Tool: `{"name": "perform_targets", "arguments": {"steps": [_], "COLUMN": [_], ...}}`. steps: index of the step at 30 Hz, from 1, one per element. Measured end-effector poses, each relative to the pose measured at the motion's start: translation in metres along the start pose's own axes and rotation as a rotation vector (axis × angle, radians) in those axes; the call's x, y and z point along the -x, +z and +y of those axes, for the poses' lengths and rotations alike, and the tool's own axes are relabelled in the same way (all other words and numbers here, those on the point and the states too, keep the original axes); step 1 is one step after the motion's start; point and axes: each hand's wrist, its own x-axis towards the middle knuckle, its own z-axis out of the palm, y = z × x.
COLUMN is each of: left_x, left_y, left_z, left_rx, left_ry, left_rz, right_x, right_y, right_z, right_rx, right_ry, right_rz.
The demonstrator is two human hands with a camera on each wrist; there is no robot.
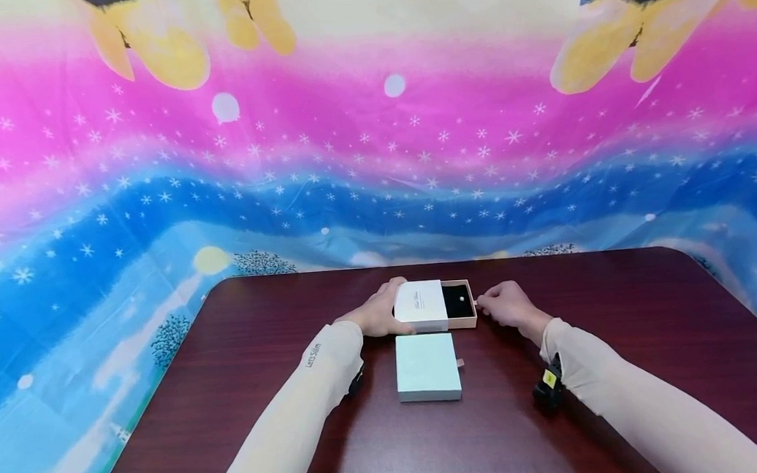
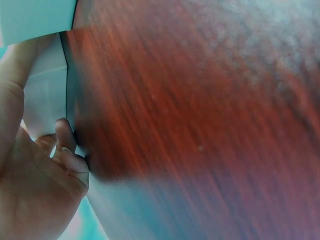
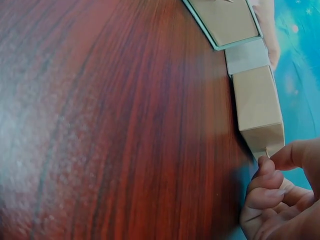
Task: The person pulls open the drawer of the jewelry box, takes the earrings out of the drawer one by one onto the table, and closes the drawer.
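Note:
A white jewelry box sleeve [image 1: 419, 308] lies at the far middle of the table, small print on its top. My left hand [image 1: 376, 313] grips it from the left end, thumb along the near side. From its right end sticks out a tan drawer [image 1: 464, 324], partly slid out, with a black pad [image 1: 454, 306] and one small pale bead-like piece on it. My right hand [image 1: 507, 305] pinches the short ribbon tab [image 3: 266, 152] at the drawer's outer end. In the left wrist view the left hand [image 2: 35, 170] spans the sleeve's end.
A closed mint-green box [image 1: 427, 369] lies just nearer, close to the white one, a pinkish ribbon tab [image 1: 461, 363] on its right side. Both stand on a dark red wooden table [image 1: 259, 421]. A printed cloth [image 1: 372, 142] hangs behind the table's far edge.

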Motion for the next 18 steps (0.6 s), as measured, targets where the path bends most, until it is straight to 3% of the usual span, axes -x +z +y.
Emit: {"name": "perform_targets", "arguments": {"steps": [18], "left_x": [0.0006], "left_y": [-0.0002], "left_z": [-0.0007], "left_rx": [0.003], "left_ry": [0.004], "left_rz": [-0.004], "right_x": [0.0002], "right_y": [-0.0026], "right_z": [0.0036], "right_rx": [0.0], "right_ry": [-0.006], "right_rz": [-0.001]}}
